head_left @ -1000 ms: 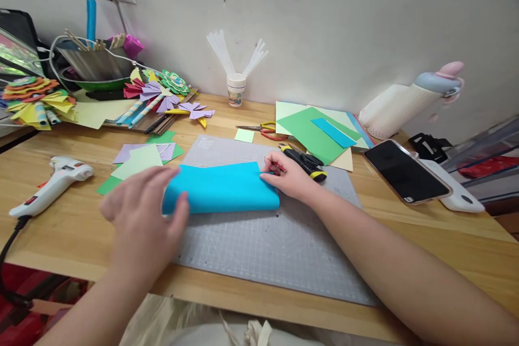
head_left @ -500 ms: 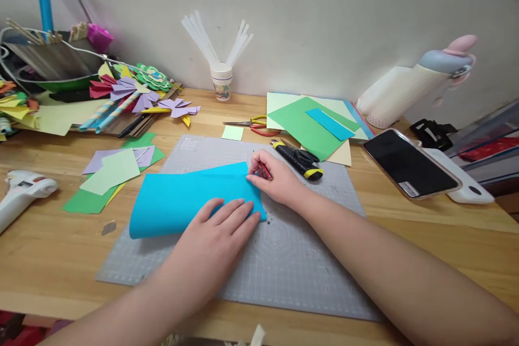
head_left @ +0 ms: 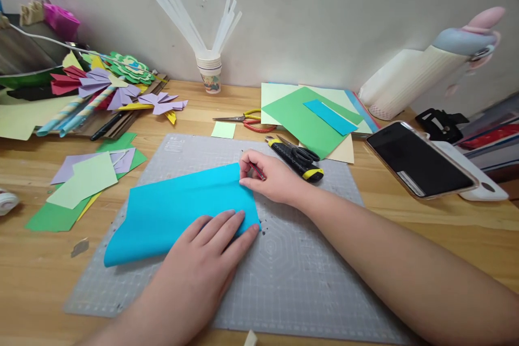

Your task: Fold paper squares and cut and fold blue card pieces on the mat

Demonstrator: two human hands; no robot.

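A sheet of blue paper (head_left: 182, 194) lies bent over on a grey cutting mat (head_left: 300, 275); its left end bulges up and its lower left corner is curled. My left hand (head_left: 214, 254) rests with spread fingers on the paper's lower right part, pressing it down. At the upper right corner of the sheet, my right hand (head_left: 263, 173) is closed, thumb and finger pinching at the paper's edge. A thin red-and-black pencil (head_left: 257, 171) is tucked in those same fingers. Its tip is hidden.
Beyond my right hand lie a yellow-and-black utility knife (head_left: 290, 158) and black-handled scissors (head_left: 306, 155). Further back are red-and-yellow scissors (head_left: 251, 119), green card (head_left: 304, 119) and a cup of glue sticks (head_left: 210, 73). Paper scraps (head_left: 85, 178) lie left, a phone (head_left: 419, 159) right.
The blue paper's left end has loosened and spread toward me, its lower left corner lower now. Both hands keep their places on the sheet. The view has shifted slightly.
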